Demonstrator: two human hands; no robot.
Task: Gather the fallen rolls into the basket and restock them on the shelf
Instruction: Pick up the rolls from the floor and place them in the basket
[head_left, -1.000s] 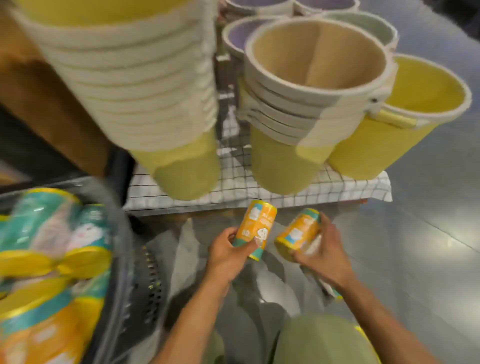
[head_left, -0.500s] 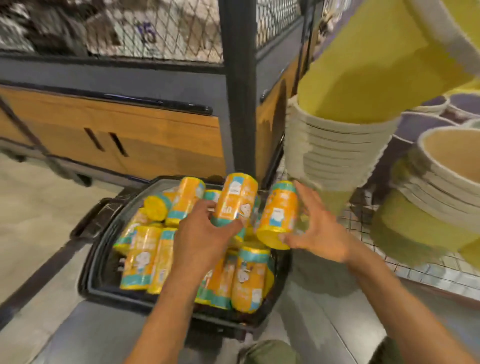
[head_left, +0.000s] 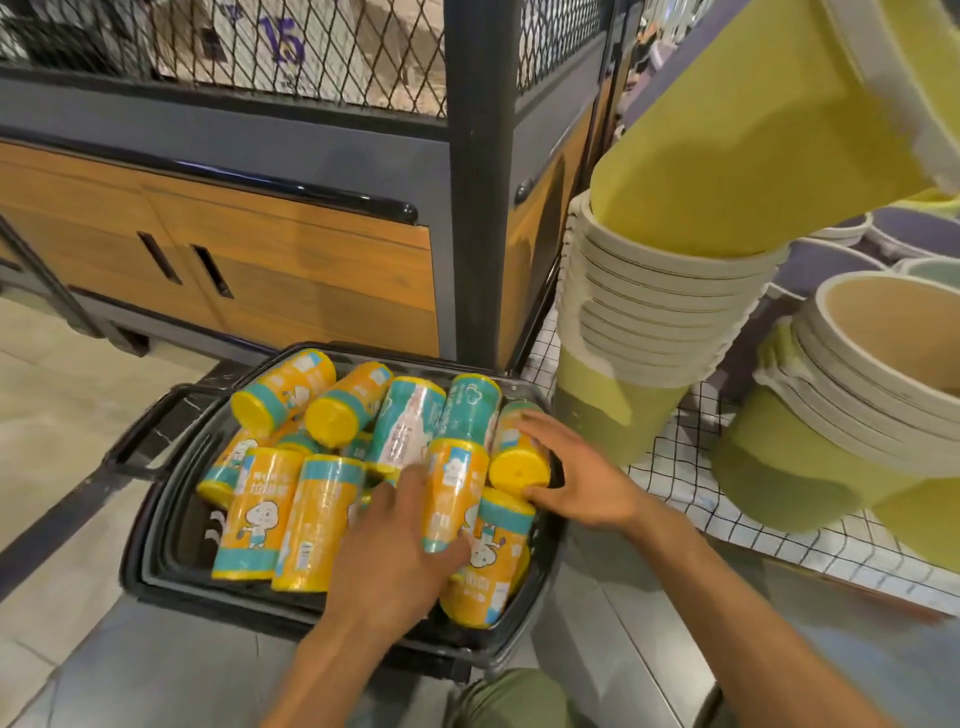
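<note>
A black plastic basket (head_left: 156, 525) sits on the floor, filled with several orange-and-teal rolls (head_left: 260, 519). My left hand (head_left: 395, 551) grips an upright orange roll (head_left: 453, 488) at the pile's right side. My right hand (head_left: 576, 478) lies around another orange roll (head_left: 519, 467) that rests on its side against the basket's right wall, yellow end toward me. Two teal rolls (head_left: 415, 415) lie at the back of the pile.
A wood-and-grey cabinet (head_left: 291, 270) with a wire cage and dark post (head_left: 478, 171) stands behind the basket. Stacked yellow-green buckets (head_left: 639, 322) on a checked mat (head_left: 727, 493) crowd the right. The basket's handle (head_left: 150, 426) lies at its left. Tiled floor spreads left.
The view swung from the buckets to the basket. Both hands carried their rolls over and lowered them onto the pile in the basket.
</note>
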